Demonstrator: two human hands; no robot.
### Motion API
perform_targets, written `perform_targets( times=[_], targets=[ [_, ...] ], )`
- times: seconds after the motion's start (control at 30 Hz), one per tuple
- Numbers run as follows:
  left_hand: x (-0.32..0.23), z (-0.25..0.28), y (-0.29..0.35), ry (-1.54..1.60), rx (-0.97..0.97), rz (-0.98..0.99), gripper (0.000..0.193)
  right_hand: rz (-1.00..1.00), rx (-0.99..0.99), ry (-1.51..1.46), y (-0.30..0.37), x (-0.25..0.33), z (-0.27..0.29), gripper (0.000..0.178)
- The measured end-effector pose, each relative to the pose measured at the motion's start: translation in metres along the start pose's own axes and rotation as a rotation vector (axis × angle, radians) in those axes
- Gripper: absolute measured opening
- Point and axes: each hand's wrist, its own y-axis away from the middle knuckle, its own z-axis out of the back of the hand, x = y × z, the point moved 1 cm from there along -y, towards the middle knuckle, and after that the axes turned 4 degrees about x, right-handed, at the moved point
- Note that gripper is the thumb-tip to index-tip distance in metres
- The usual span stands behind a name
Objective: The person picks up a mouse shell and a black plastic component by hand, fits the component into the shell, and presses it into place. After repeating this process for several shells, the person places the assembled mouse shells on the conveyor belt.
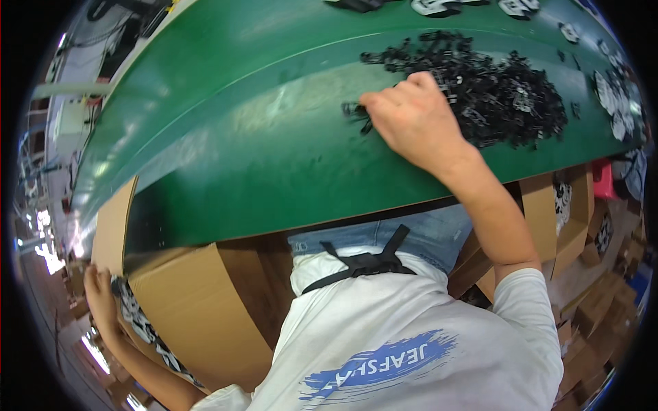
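My right hand (415,120) reaches over the green work surface with its fingers curled. A few small black plastic parts (355,111) stick out at its fingertips; the rest of what it holds is hidden under the hand. Just beside it, to the right, spreads a large loose heap of similar black plastic parts (507,96). Far to the left, my left hand (101,294) has its fingers bent round the end of a raised cardboard flap (113,222). That flap belongs to an open carton (199,308) filled with black and white pieces (140,322).
More black and white pieces (610,103) lie at the right end of the green table (274,178), others along its far side. Another open carton (538,212) stands below the table edge at my right, near a red plastic thing (602,179). Stacked boxes (603,301) fill the lower right.
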Motion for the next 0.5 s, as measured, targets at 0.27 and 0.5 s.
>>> perform_targets(
  times=[0.27, 0.5],
  targets=[
    [-0.474, -0.159, -0.137, 0.706, 0.392, -0.744, 0.049, -0.264, -0.26, -0.005, 0.025, 0.003, 0.02, 0.009],
    [-0.68, -0.267, -0.125, 0.398, -0.003, -0.663, 0.103, -0.392, -0.19, 0.035, 0.061, -0.003, 0.038, 0.01]
  ],
)
